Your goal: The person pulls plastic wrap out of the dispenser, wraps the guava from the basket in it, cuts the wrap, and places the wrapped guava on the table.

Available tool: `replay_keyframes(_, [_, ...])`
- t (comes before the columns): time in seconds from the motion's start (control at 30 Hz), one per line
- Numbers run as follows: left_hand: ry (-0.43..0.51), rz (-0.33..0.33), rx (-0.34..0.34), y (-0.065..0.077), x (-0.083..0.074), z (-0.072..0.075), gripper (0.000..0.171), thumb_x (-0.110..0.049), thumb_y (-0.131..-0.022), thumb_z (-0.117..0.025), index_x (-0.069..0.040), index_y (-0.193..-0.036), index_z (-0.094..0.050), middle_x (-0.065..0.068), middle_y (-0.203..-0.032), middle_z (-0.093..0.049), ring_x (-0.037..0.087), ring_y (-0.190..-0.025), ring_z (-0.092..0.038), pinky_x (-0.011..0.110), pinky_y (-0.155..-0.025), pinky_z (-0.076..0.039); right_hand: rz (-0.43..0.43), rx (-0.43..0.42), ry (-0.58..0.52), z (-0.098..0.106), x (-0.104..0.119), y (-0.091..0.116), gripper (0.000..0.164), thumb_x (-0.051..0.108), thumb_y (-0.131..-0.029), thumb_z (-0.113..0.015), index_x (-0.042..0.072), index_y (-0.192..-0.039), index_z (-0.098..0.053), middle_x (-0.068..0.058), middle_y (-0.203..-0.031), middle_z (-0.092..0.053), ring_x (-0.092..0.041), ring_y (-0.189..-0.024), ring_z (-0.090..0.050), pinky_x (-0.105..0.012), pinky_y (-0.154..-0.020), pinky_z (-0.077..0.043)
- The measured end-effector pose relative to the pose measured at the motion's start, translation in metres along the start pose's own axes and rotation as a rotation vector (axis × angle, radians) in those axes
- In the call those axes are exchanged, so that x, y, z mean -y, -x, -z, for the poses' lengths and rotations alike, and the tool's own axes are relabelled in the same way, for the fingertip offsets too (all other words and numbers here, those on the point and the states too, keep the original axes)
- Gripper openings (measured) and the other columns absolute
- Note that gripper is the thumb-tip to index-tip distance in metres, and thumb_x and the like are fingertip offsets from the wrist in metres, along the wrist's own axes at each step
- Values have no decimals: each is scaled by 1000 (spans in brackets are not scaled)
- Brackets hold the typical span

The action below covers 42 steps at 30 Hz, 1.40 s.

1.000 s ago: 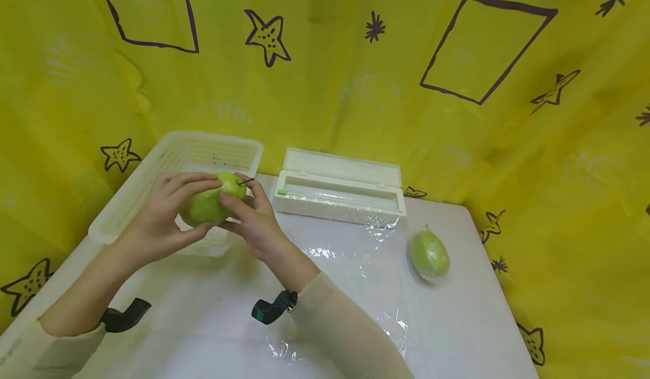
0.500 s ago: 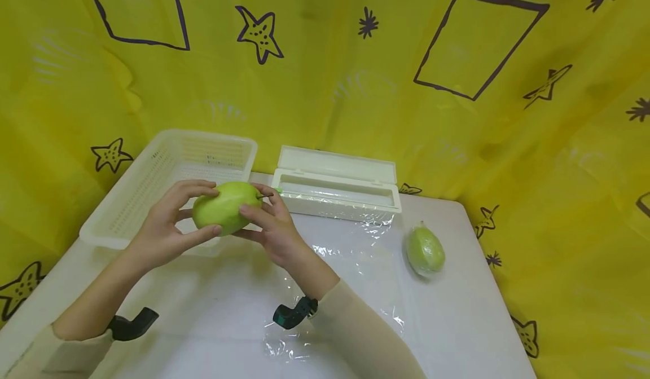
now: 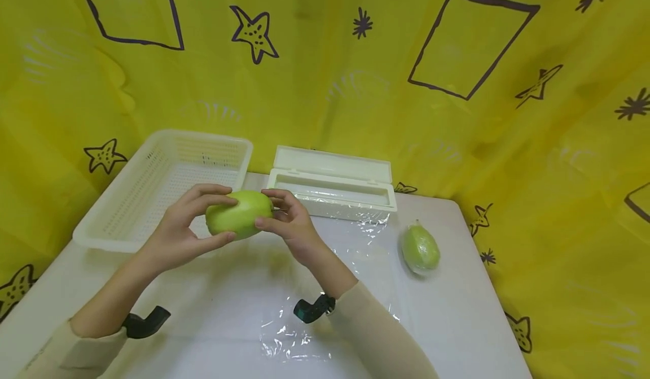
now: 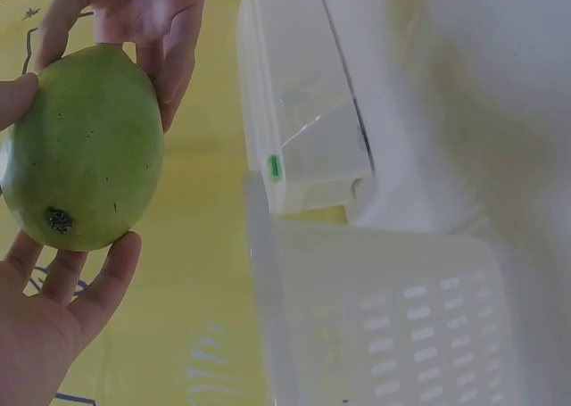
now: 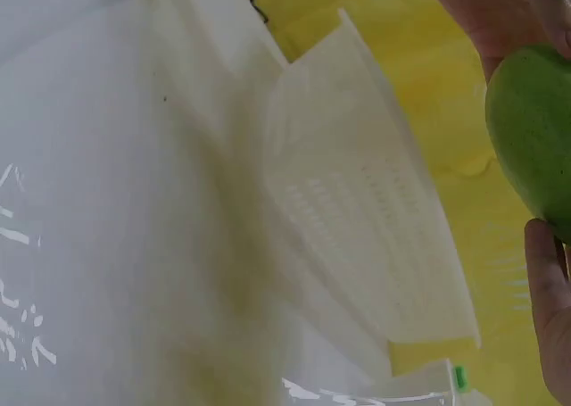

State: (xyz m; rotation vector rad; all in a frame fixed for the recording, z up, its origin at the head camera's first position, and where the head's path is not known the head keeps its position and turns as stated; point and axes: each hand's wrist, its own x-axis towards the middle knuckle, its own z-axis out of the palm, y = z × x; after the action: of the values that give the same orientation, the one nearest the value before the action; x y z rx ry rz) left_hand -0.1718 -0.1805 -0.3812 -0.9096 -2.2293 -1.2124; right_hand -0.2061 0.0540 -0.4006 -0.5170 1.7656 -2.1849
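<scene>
Both hands hold a green pear (image 3: 240, 214) above the table in the head view. My left hand (image 3: 188, 229) grips its blunt end, fingers over the top and thumb below. My right hand (image 3: 291, 224) pinches the stem end, and its fingers partly hide the stem. In the left wrist view the pear (image 4: 89, 147) shows its dark blossom end. A sheet of clear cling film (image 3: 355, 249) lies on the table below and to the right of the hands, running from the white cling film box (image 3: 330, 204), whose lid stands raised.
A white perforated basket (image 3: 117, 210) with nothing visible inside stands at the left back, beside the box. A second pear (image 3: 420, 249), wrapped in film, lies on the white table (image 3: 472, 311) at the right. A yellow patterned curtain (image 3: 304, 74) hangs behind.
Both hands have brought the pear from over the basket's front edge rightward and slightly nearer. The pear now lies more level, its stem toward the right hand. The view has shifted a little.
</scene>
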Motion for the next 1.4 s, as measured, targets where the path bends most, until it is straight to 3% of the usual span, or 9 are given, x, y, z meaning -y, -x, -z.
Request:
replay_keyframes(0.4, [23,-58,52,-9,-3,-27,60,-7,-67,-91,-16,-121,-68,9,-132,-58,27,-125,-54,15,-106,-39,81,-19,263,31,5,19,57,2,-84,-76,10,-136,-55,-10,-138,-54,-27,-113,-61,-36,-90,-57])
replay_keyframes(0.6, [-1,-60,83,-11,-4,-42,56,-12,-71,-90,-18,-121,-67,6,-133,-59,25,-126,-53,17,-107,-38,85,-19,287,46,5,30,59,1,-84,-77,9,-138,-54,-11,-135,-56,-29,-115,-62,-36,-94,-55])
replay_keyframes(0.8, [-1,-47,121,-14,-5,-60,52,-19,-75,-88,-21,-122,-67,4,-137,-58,23,-130,-51,23,-110,-38,70,-45,304,64,6,43,55,1,-83,-77,9,-134,-57,-10,-135,-57,-29,-113,-63,-37,-88,-58])
replay_keyframes(1.1, [28,-53,169,-18,-8,-82,55,-19,-76,-87,-22,-126,-63,7,-142,-53,26,-135,-46,45,-109,-41,77,-90,314,89,10,61,52,0,-83,-77,3,-131,-57,-11,-135,-55,-29,-115,-62,-37,-84,-60])
replay_keyframes(1.4, [67,-69,229,-14,-12,-107,52,-19,-77,-87,-21,-124,-65,4,-137,-56,23,-129,-52,39,-105,-48,-8,-96,305,113,6,86,54,2,-82,-79,1,-131,-56,-13,-130,-57,-24,-108,-63,-34,-85,-59])
